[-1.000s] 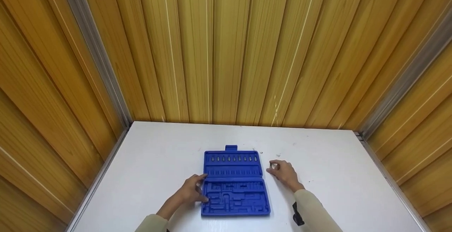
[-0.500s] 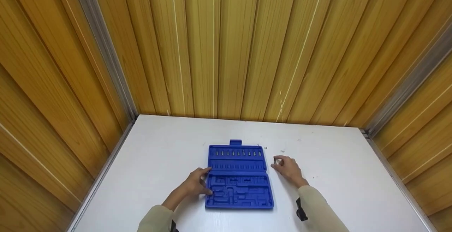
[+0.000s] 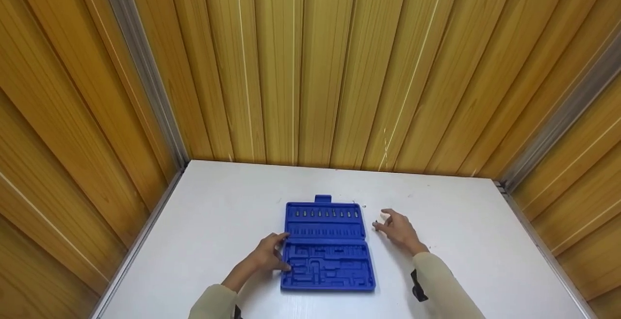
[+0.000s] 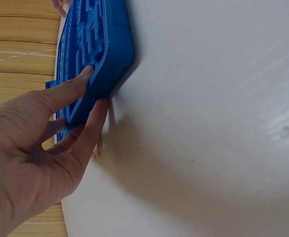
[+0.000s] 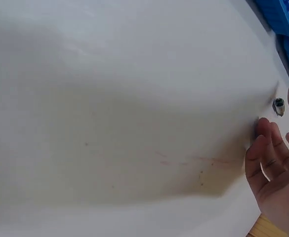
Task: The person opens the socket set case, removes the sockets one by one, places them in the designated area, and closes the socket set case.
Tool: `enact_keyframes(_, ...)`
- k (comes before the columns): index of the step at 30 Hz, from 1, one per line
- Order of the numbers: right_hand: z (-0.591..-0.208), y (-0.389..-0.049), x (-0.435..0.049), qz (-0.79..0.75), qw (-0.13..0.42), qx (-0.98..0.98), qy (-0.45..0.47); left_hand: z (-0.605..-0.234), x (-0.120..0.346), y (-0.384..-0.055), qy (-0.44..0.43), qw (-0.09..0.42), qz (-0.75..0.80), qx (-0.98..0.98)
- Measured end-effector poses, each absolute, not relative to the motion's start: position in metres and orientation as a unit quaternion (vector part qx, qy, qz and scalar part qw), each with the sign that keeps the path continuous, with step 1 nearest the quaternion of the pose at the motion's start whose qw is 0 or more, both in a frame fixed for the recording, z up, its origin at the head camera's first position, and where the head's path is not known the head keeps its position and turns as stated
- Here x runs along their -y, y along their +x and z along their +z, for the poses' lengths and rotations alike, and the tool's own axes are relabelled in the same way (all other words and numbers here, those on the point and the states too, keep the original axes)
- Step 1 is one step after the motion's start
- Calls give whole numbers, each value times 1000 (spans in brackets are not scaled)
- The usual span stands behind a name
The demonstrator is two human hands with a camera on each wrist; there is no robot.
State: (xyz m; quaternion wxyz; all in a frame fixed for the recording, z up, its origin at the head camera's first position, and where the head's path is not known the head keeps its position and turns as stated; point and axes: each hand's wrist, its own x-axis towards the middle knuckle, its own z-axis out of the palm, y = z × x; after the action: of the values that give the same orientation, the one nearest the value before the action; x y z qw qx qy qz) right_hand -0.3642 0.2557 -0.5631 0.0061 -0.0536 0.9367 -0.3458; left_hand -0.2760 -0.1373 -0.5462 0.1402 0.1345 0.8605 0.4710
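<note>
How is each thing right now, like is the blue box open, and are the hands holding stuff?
Blue box: open, flat.
Latch: undone.
Small metal bits: in a row in the far half.
Metal socket: out of the box.
Left hand: gripping the box's edge.
Right hand: fingers apart, near the socket; contact unclear.

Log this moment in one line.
Left hand: holds blue case by edge | Right hand: near small socket | Blue case: open on white table
</note>
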Motion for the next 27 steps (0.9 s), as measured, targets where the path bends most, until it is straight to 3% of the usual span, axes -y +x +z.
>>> enact_keyframes(7, -558, -383, -214, -421, -91, -896, -109, -549, 141, -277, 145, 136, 474, -858)
enact_keyframes(12, -552, -387, -166, -460, -72, -870, -159, -550, 137, -278, 151, 143, 479, -853)
enact_keyframes(20, -557, -388, -79, -515, 12, -832, -208, -547, 140, -283, 129, 156, 478, -855)
enact_keyframes(27, -571, -384, -41, -423, -50, -893, -144, -549, 138, -283, 137, 156, 488, -848)
